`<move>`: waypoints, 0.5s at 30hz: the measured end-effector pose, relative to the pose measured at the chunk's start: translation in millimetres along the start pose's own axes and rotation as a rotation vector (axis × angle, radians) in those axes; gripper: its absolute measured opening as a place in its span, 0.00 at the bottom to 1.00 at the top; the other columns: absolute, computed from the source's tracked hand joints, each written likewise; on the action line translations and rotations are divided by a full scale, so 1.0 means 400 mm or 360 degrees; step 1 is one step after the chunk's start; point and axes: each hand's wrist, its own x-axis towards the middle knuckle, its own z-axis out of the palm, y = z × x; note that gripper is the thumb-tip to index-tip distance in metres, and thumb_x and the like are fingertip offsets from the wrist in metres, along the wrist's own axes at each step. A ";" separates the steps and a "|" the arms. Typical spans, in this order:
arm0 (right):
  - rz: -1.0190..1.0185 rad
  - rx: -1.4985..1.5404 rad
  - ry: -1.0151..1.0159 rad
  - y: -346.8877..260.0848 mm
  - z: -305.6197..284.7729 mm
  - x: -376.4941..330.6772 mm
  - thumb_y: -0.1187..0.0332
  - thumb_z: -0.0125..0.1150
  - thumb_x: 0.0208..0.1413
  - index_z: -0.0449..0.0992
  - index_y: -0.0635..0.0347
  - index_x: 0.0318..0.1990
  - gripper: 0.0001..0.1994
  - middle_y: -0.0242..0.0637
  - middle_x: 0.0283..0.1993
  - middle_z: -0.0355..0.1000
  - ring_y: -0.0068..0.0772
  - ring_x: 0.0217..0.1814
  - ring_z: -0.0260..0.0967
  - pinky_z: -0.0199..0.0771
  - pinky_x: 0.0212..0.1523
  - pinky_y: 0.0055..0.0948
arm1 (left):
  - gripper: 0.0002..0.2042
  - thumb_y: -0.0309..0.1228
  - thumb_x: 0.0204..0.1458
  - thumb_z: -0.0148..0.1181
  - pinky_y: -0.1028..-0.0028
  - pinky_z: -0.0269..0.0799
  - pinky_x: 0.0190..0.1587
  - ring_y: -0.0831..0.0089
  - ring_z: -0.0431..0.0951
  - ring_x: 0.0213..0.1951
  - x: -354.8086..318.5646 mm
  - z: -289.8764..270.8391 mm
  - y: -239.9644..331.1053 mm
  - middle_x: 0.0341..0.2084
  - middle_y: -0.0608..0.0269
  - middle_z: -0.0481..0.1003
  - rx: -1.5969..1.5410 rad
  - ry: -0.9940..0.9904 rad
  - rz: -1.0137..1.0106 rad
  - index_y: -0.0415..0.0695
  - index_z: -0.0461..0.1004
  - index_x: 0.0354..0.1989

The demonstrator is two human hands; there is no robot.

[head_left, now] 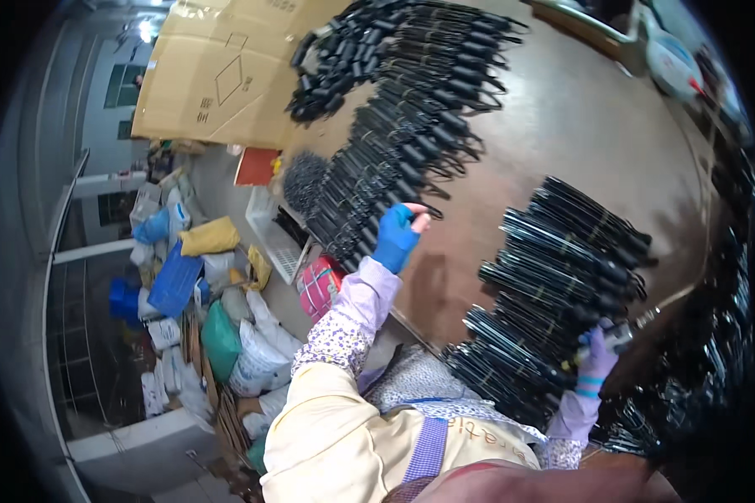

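My left hand [398, 236], in a blue glove with bare fingertips, is raised at the near end of a long row of black bundles [407, 134]. Its thumb and fingers are curled together; whatever they may hold is too small to tell. The bundles look like folding umbrella frames, with thin ribs, dark handles and wrist loops. My right hand [596, 356], in a lavender glove, grips a grey tool with a metal tip [625, 334], whose exact kind I cannot make out. It is beside a second stack of tied frames [549, 293] with shiny rods.
A large cardboard sheet [226, 67] stands at the far left. Below it are a white plastic crate [273, 235], a pink bag [317, 289] and heaped sacks [260, 360]. More dark, shiny frames [688, 394] lie at the right. A white-and-blue container [673, 67] sits at the far right.
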 end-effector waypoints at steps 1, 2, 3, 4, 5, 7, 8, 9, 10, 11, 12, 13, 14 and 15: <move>0.0026 -0.0028 0.0002 0.022 -0.012 -0.013 0.75 0.61 0.56 0.73 0.59 0.48 0.13 0.33 0.35 0.72 0.23 0.24 0.65 0.70 0.27 0.21 | 0.10 0.22 0.51 0.60 0.79 0.72 0.33 0.74 0.78 0.28 -0.004 -0.098 0.014 0.29 0.59 0.77 0.0001 0.0181 -0.0098 0.37 0.75 0.42; 0.0053 -0.0052 -0.0002 0.036 0.002 -0.038 0.75 0.61 0.56 0.73 0.59 0.49 0.13 0.33 0.33 0.71 0.23 0.24 0.65 0.71 0.27 0.21 | 0.09 0.22 0.50 0.61 0.79 0.72 0.32 0.74 0.77 0.28 -0.009 -0.204 0.028 0.29 0.59 0.78 0.0004 0.0365 -0.0195 0.37 0.75 0.41; 0.0144 -0.0062 0.0061 0.019 0.048 -0.081 0.74 0.61 0.56 0.73 0.59 0.49 0.13 0.32 0.30 0.70 0.22 0.23 0.65 0.70 0.27 0.21 | 0.09 0.23 0.50 0.61 0.79 0.72 0.31 0.75 0.77 0.28 -0.014 -0.326 0.022 0.28 0.60 0.77 0.0083 0.0477 -0.0115 0.37 0.75 0.41; 0.0232 -0.0077 0.0125 0.003 0.100 -0.127 0.73 0.61 0.57 0.73 0.59 0.50 0.13 0.30 0.27 0.69 0.22 0.23 0.65 0.69 0.27 0.20 | 0.09 0.23 0.50 0.60 0.79 0.71 0.30 0.75 0.77 0.27 -0.019 -0.454 0.004 0.27 0.60 0.77 0.0161 0.0587 -0.0038 0.38 0.75 0.41; 0.0222 -0.0092 0.0075 0.026 0.112 -0.146 0.73 0.61 0.57 0.73 0.59 0.50 0.13 0.30 0.27 0.69 0.22 0.23 0.65 0.69 0.27 0.20 | 0.09 0.23 0.50 0.60 0.79 0.72 0.31 0.75 0.76 0.26 -0.024 -0.585 -0.018 0.27 0.59 0.77 0.0142 0.0657 0.0009 0.38 0.76 0.40; 0.0164 -0.0033 -0.0137 0.076 0.121 -0.156 0.72 0.60 0.58 0.73 0.58 0.48 0.11 0.30 0.25 0.67 0.22 0.22 0.64 0.69 0.27 0.21 | 0.08 0.25 0.49 0.61 0.77 0.73 0.32 0.73 0.76 0.27 -0.043 -0.839 -0.056 0.27 0.59 0.78 0.0333 0.0817 0.0121 0.39 0.77 0.38; 0.0160 -0.0053 -0.0179 0.087 0.190 -0.187 0.72 0.60 0.58 0.73 0.58 0.48 0.11 0.30 0.25 0.67 0.22 0.22 0.64 0.69 0.27 0.21 | 0.09 0.26 0.47 0.62 0.75 0.72 0.32 0.73 0.75 0.26 -0.049 -0.954 -0.064 0.25 0.60 0.77 0.0678 0.0900 0.0183 0.39 0.77 0.37; 0.0128 -0.0061 -0.0252 0.093 0.206 -0.199 0.71 0.60 0.58 0.73 0.58 0.47 0.11 0.30 0.25 0.67 0.22 0.22 0.64 0.69 0.27 0.21 | 0.09 0.27 0.46 0.63 0.74 0.72 0.31 0.73 0.74 0.24 -0.057 -1.067 -0.066 0.24 0.61 0.76 0.1027 0.0979 0.0239 0.39 0.78 0.36; 0.0099 -0.0066 -0.0330 0.107 0.238 -0.214 0.71 0.60 0.58 0.73 0.58 0.47 0.11 0.30 0.25 0.67 0.22 0.22 0.64 0.69 0.27 0.21 | 0.09 0.27 0.46 0.63 0.74 0.72 0.31 0.73 0.74 0.24 -0.065 -1.180 -0.067 0.24 0.61 0.76 0.1024 0.1031 0.0226 0.39 0.78 0.36; 0.0071 -0.0069 -0.0409 0.107 0.271 -0.211 0.71 0.60 0.58 0.73 0.58 0.47 0.10 0.30 0.25 0.67 0.22 0.22 0.64 0.69 0.26 0.21 | 0.09 0.29 0.45 0.64 0.72 0.72 0.32 0.71 0.74 0.24 -0.073 -1.291 -0.065 0.23 0.61 0.76 0.1106 0.1101 0.0195 0.40 0.78 0.35; 0.0049 -0.0074 -0.0489 0.119 0.321 -0.223 0.70 0.60 0.58 0.73 0.58 0.47 0.10 0.30 0.25 0.68 0.22 0.22 0.64 0.69 0.26 0.21 | 0.10 0.31 0.44 0.65 0.70 0.72 0.33 0.69 0.74 0.24 -0.081 -1.399 -0.072 0.23 0.60 0.76 0.1190 0.1170 0.0154 0.40 0.78 0.34; 0.0029 -0.0074 -0.0574 0.131 0.359 -0.247 0.70 0.60 0.58 0.73 0.57 0.47 0.10 0.30 0.26 0.68 0.22 0.22 0.64 0.68 0.26 0.21 | 0.10 0.31 0.44 0.64 0.69 0.73 0.34 0.66 0.75 0.25 -0.089 -1.502 -0.063 0.24 0.59 0.77 0.1266 0.1244 0.0110 0.40 0.78 0.34; 0.0010 -0.0071 -0.0659 0.144 0.415 -0.249 0.70 0.61 0.58 0.73 0.57 0.47 0.10 0.29 0.26 0.68 0.22 0.22 0.64 0.68 0.26 0.21 | 0.11 0.31 0.44 0.64 0.68 0.73 0.35 0.64 0.76 0.26 -0.103 -1.597 -0.055 0.24 0.58 0.77 0.1343 0.1316 0.0063 0.40 0.78 0.35; -0.0034 -0.0084 -0.0708 0.136 0.445 -0.247 0.70 0.61 0.57 0.73 0.57 0.47 0.10 0.29 0.26 0.68 0.22 0.22 0.64 0.68 0.25 0.21 | 0.11 0.31 0.44 0.64 0.68 0.73 0.35 0.64 0.76 0.26 -0.096 -1.641 -0.052 0.24 0.58 0.77 0.1315 0.1339 0.0046 0.40 0.78 0.35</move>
